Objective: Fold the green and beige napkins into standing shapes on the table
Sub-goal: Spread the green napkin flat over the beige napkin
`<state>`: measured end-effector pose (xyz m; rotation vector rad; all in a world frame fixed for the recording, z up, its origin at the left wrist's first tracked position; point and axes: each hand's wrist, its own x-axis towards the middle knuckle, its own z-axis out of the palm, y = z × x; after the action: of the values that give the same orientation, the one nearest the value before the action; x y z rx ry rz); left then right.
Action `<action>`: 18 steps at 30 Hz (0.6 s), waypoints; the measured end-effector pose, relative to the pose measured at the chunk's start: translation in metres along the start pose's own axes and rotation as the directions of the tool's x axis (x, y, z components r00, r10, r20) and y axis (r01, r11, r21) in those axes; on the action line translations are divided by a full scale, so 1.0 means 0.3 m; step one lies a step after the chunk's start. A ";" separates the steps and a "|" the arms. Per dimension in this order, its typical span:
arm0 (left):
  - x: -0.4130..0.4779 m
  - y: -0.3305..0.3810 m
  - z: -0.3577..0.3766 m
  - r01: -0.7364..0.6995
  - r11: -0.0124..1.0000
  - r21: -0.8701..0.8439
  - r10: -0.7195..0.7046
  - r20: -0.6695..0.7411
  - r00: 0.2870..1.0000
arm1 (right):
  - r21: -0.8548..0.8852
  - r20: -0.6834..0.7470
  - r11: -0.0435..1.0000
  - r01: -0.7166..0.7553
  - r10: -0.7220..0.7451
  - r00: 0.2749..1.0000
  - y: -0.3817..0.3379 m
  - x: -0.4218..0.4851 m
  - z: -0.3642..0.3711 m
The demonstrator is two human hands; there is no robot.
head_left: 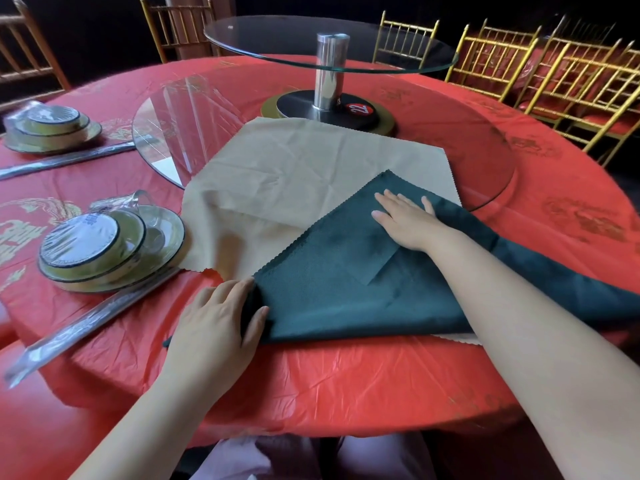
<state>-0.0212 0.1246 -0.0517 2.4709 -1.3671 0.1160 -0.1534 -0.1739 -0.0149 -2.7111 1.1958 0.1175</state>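
Lying as a folded triangle over the beige napkin (277, 174), the green napkin (332, 285) points its tip far, its long edge running left-right along the near side. The left hand (221, 323) pinches its left corner; the right hand (407, 221) presses it flat, fingers straight.

You have the beige napkin (294, 168) spread open and flat, lightly creased, with zigzag-cut edges and one corner pointing to 12 o'clock. Your green napkin (346, 289) lies on top of it, covering its 4 to 6 o'clock part. It is dark green, doubled over into a triangle. Apex at 12 o'clock, one tip at 8, the other trailing off toward 3. A beige sliver shows under its near edge at 5 o'clock.
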 end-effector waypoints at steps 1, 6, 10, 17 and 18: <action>-0.005 0.001 -0.004 0.005 1.000 -0.007 -0.005 -0.011 1.000 | 0.002 -0.003 1.000 -0.002 0.002 1.000 0.001 0.004 0.002; -0.025 -0.004 -0.019 0.040 0.999 -0.033 -0.040 0.007 0.999 | 0.018 -0.002 1.000 -0.013 0.013 1.000 0.001 0.019 0.002; -0.035 -0.005 -0.017 0.047 0.999 0.013 -0.048 0.007 0.999 | 0.010 0.003 1.000 -0.022 0.022 1.000 -0.001 0.025 0.002; -0.077 0.071 -0.003 -0.172 0.984 0.039 0.168 0.083 0.982 | -0.007 0.010 0.998 -0.058 0.058 0.998 -0.006 0.039 0.005; -0.083 0.077 0.006 -0.184 0.982 0.044 0.178 0.109 0.978 | -0.007 0.010 0.998 -0.062 0.062 0.998 -0.006 0.042 0.004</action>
<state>-0.0541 0.1327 -0.0534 2.4213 -1.6532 0.0654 -0.1436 -0.1815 -0.0178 -2.6763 1.2786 0.1435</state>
